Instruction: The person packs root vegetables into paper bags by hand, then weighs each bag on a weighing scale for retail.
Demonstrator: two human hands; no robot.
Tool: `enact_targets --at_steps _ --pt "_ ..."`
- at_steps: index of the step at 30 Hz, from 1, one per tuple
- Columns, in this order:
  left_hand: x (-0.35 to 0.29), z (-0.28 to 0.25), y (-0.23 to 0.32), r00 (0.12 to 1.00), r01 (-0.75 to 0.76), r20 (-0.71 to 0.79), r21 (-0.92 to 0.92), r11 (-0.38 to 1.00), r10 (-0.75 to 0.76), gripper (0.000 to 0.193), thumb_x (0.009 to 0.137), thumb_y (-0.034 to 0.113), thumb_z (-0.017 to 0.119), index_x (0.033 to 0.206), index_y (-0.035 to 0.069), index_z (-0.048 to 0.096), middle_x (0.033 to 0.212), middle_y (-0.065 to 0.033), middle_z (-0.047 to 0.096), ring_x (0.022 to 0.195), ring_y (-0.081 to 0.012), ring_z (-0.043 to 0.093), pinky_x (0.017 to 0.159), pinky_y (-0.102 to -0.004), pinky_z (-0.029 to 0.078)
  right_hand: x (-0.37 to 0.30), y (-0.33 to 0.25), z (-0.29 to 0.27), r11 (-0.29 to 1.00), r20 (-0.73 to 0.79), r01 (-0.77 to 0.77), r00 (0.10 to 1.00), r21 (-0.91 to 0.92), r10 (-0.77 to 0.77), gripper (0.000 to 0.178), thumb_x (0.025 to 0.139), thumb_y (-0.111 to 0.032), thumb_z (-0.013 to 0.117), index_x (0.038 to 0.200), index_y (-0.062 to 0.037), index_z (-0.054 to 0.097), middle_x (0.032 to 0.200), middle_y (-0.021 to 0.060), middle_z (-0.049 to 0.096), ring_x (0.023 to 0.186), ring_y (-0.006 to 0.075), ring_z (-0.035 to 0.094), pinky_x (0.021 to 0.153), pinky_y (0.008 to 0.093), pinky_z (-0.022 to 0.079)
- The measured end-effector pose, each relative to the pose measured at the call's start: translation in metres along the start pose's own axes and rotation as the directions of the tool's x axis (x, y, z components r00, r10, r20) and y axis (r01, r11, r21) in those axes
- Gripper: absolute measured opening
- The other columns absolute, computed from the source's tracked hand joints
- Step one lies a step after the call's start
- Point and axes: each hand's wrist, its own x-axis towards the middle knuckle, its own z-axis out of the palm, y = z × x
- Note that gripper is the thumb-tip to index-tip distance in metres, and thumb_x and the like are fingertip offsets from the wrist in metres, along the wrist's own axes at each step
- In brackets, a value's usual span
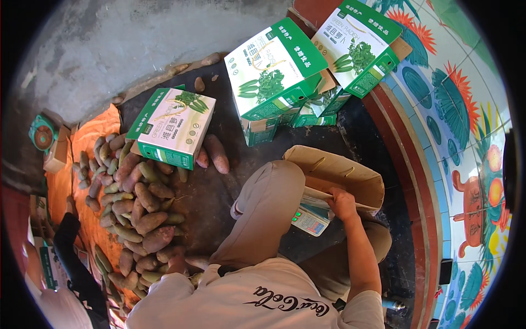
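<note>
My right hand (342,204) is closed on the near edge of an open cardboard box (359,189), which has rope handles and stands tilted between my knees. Partly beneath the box sits a digital scale (309,221) with a lit green display. On the other side, my left hand (177,262) reaches down into the near edge of a large heap of radishes (148,200), some reddish brown, some green. A radish (197,262) lies right beside that hand. Its fingers are mostly hidden, so I cannot tell whether it grips anything.
A closed green-and-white carton (178,123) lies at the heap's far edge. More such cartons (274,71) are stacked at the back. Orange sheeting (87,137) lies under the heap. A co-worker's dark sleeve (74,257) is at left. A tiled wall (466,137) curves along the right.
</note>
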Motion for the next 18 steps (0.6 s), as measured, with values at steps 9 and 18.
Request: enact_targets --at_steps 9,18 --pt "-0.024 -0.081 0.024 0.988 -0.126 0.092 -0.004 0.992 0.126 0.049 0.078 0.007 0.062 0.125 0.015 0.05 0.128 -0.0131 0.051 0.118 -0.0309 0.05 0.093 -0.0419 0.045 0.0 0.004 0.007 0.997 0.022 -0.012 1.0 -0.075 0.013 0.021 0.072 -0.018 0.069 0.088 -0.0095 0.06 0.084 0.0114 0.065 0.082 0.0301 0.063 0.071 0.0412 0.049" --pt "0.025 -0.11 0.008 0.966 -0.126 -0.251 -0.276 0.953 0.055 0.066 0.058 0.023 0.081 0.115 0.008 0.052 0.101 -0.0175 0.062 0.099 -0.0347 0.059 0.083 -0.0404 0.047 -0.001 0.0 0.004 0.998 -0.012 0.021 1.0 -0.06 -0.021 0.019 0.072 -0.017 0.067 0.087 -0.009 0.06 0.082 0.0132 0.065 0.082 0.0297 0.064 0.071 0.0409 0.05"
